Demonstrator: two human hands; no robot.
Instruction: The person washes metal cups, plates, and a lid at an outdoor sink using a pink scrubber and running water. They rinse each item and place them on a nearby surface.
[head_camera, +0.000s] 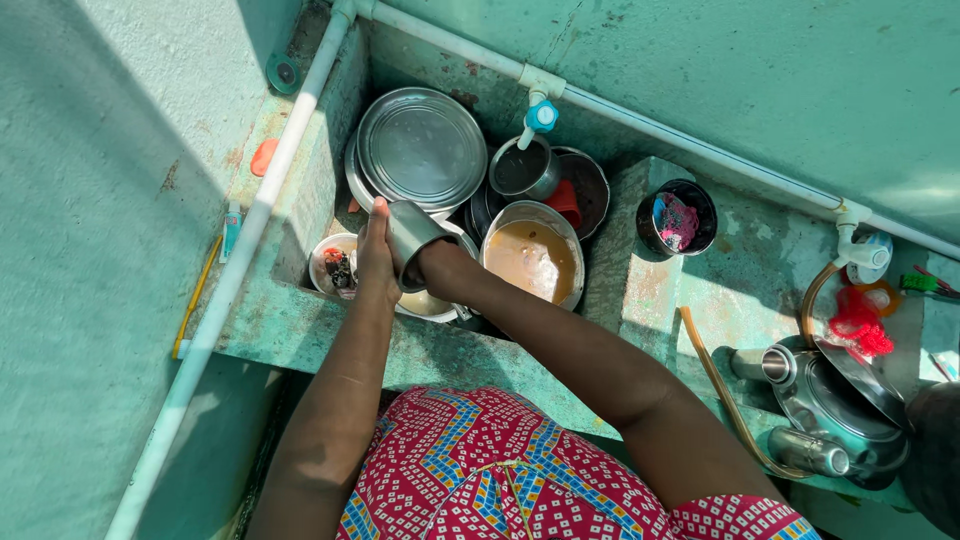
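Observation:
My left hand (375, 262) grips a steel cup (412, 228) from the outside and holds it tilted over the green concrete sink (300, 330). My right hand (440, 268) is pushed into the cup's mouth, so its fingers are hidden. Under the cup lies a steel dish with cloudy liquid (428, 305). To its right stands a steel pot of brown water (533, 260). To the left, a white bowl (333, 267) holds food scraps.
Large steel plates (420, 145) lean at the back of the sink. A small pot (525, 168) sits under a blue tap (540, 115). On the right ledge are a black bowl with a pink scrubber (677, 217), steel vessels (830, 405) and a hose. A white pipe (260, 210) runs along the left.

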